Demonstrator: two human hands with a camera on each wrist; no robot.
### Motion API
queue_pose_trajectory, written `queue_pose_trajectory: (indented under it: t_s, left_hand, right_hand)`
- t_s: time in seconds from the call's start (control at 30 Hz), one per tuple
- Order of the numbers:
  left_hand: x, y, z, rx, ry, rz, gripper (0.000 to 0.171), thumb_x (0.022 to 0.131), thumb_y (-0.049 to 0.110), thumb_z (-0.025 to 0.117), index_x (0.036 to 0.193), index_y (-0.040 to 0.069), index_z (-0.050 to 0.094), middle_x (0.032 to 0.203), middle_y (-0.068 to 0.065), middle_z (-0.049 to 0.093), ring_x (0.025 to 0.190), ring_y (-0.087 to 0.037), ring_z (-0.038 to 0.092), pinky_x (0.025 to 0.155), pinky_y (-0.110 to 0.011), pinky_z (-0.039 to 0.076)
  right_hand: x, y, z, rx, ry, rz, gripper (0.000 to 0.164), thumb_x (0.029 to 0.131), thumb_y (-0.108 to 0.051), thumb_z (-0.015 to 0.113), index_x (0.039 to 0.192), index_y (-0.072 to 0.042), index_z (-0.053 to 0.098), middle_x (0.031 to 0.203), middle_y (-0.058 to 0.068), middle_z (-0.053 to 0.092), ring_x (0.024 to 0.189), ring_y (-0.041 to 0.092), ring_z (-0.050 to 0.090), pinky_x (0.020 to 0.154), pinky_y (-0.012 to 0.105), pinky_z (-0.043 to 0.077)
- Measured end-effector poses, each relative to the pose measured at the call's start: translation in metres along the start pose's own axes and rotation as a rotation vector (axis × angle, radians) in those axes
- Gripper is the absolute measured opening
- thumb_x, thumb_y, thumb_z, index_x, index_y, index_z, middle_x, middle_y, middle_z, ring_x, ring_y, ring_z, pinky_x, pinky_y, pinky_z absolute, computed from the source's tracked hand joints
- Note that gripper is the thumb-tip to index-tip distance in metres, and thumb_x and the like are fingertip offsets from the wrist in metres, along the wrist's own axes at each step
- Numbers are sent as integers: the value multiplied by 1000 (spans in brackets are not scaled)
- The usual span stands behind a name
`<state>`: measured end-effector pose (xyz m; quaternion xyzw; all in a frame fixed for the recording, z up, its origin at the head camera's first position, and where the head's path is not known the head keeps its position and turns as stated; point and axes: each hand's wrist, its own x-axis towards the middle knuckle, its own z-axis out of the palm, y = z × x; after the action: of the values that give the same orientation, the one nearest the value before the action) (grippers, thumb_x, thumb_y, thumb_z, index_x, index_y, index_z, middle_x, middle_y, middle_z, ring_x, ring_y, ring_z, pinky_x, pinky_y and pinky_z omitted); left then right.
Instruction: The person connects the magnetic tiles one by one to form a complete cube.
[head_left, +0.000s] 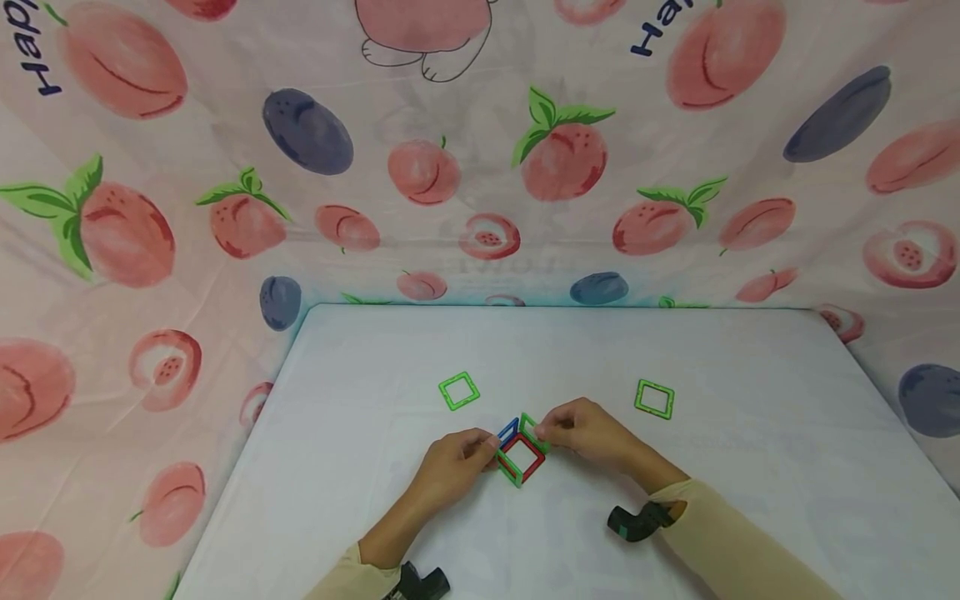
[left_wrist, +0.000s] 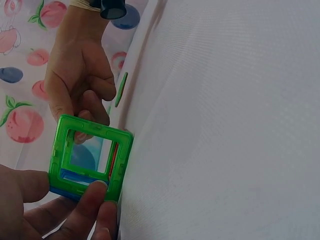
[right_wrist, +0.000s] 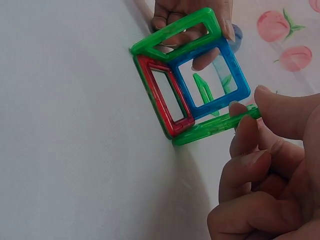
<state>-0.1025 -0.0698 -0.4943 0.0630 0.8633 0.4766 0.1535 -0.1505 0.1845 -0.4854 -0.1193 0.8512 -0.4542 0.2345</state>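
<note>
Several square magnetic tiles stand joined between the two hands. A red tile (right_wrist: 182, 95) lies at the bottom, with a blue tile (right_wrist: 235, 65) upright along its far side. My left hand (head_left: 450, 467) pinches the left green tile (left_wrist: 59, 145) near the blue one's corner, thumb at the edge and fingertips on its face. On the other side, my right hand (head_left: 588, 429) pinches the outer end of the right green tile (right_wrist: 210, 127) between thumb and fingers. That tile meets the red and blue ones along their edges.
Two loose green tiles lie farther back on the white table (head_left: 360, 358): one green square (head_left: 466, 402) behind the joined tiles, another green square (head_left: 652, 413) to the right. A fruit-print cloth (head_left: 480, 108) hangs behind the table.
</note>
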Motion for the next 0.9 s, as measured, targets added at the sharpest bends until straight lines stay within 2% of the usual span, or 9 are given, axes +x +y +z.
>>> queue_pose_trajectory:
  t_s: [0.23,0.4,0.57,0.77,0.9]
  left_hand:
    - [0,-1,0,-6,-4,8,38,104,45,56,114,13,74,92,5,77,91,-8,69,82,-35,51]
    - [0,0,0,-9,-7,1,38,104,45,56,115,14,74,92,5,77,91,-9,69,83,-36,51]
    - [-1,0,-1,-3,-6,-10,39,103,47,56,117,14,74,94,4,76,91,-9,67,83,-37,50]
    - [-2,1,-1,-17,-7,-14,45,103,47,57,125,11,73,108,0,78,105,-15,70,95,-45,53]
    - [-3,1,-1,-9,2,-6,43,102,45,59,121,10,75,110,-2,78,111,-19,67,93,-44,53]
  right_hand:
    - [-1,-3,3,-24,-2,-42,22,96,-32,71,94,-12,78,89,-1,70,84,16,53,69,29,43]
    - [-1,-3,3,-44,-2,-58,22,96,-32,71,93,-12,79,85,-1,68,81,15,53,66,26,43]
    - [-3,-3,3,-74,28,-25,24,97,-38,70,95,-16,80,83,-3,66,81,15,53,67,28,44]
    - [-8,0,2,-54,46,-3,22,94,-37,73,100,-17,80,86,-5,70,82,16,57,69,30,48]
    - [-9,1,2,-39,30,-36,19,94,-31,74,102,-15,80,91,-4,74,83,16,60,70,29,51]
